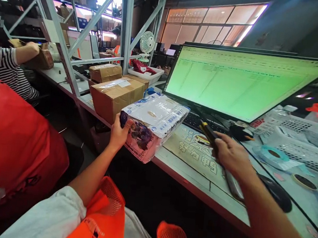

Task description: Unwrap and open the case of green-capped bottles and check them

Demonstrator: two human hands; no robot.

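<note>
My left hand grips the near end of a plastic-wrapped parcel with pink and purple print, which rests on the front edge of the table. My right hand holds a black and yellow handheld scanner, aimed roughly at the parcel from its right. A keyboard lies just behind the parcel, under a wide monitor showing a green spreadsheet.
Two brown cardboard boxes stand left of the parcel. A black mouse, tape rolls and white baskets lie to the right. A red sack fills the left foreground. A person in a striped top works at back left.
</note>
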